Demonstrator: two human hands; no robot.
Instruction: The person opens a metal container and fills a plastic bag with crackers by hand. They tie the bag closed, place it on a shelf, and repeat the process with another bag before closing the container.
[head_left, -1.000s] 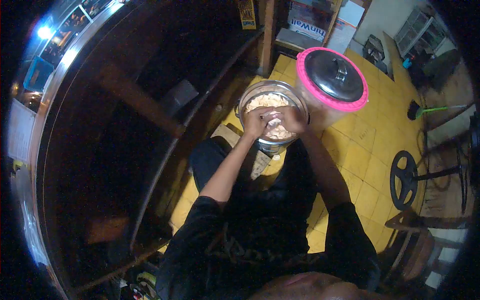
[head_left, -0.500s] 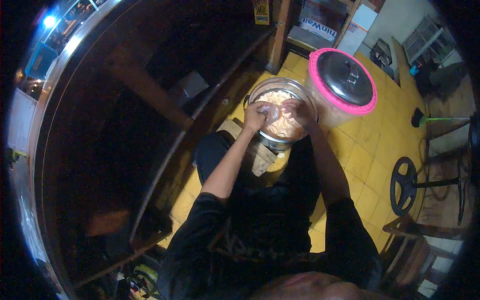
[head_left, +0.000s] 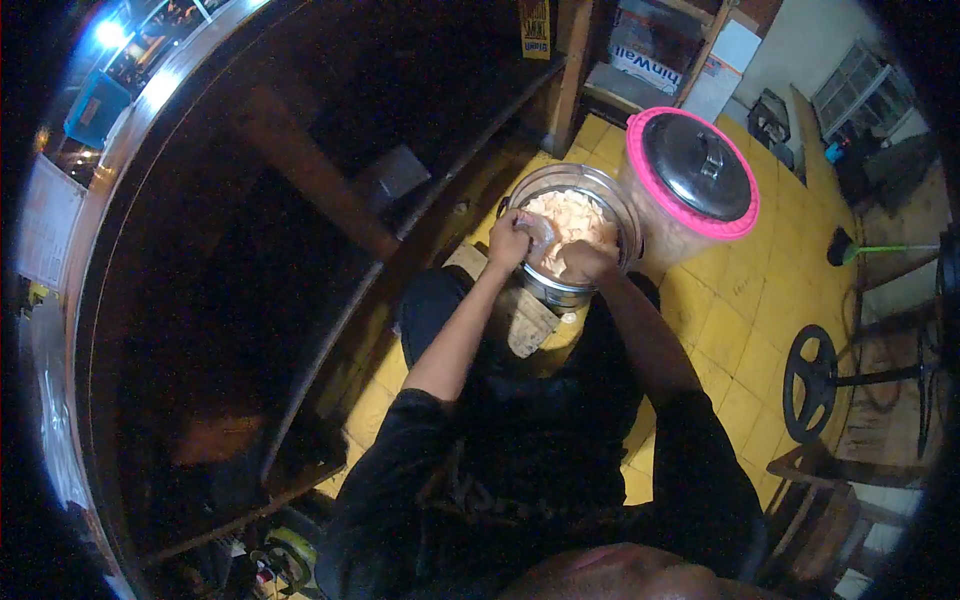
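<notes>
A round pot (head_left: pixel 560 291) with a clear rim stands between my knees, holding many pale, flat pieces (head_left: pixel 572 213). My left hand (head_left: pixel 508 241) is closed on a small clear plastic bag (head_left: pixel 540 236) over the pot's left side. Low over the pieces, at the pot's right side, is my right hand (head_left: pixel 588 262); its fingers point down and inward, and their tips are hidden against the pieces. Whether it holds anything cannot be made out.
A large clear tub with a pink rim (head_left: pixel 743 228) and a dark metal lid (head_left: pixel 690 165) stands beyond the pot on the right. A wooden piece (head_left: pixel 527 322) lies before the pot. A steering-wheel-like object (head_left: pixel 810 384) is at the right, dark shelving (head_left: pixel 330 200) at the left.
My right hand has moved down from beside the bag to the pieces at the pot's near right side. My left hand still holds the bag. The whole view has shifted slightly.
</notes>
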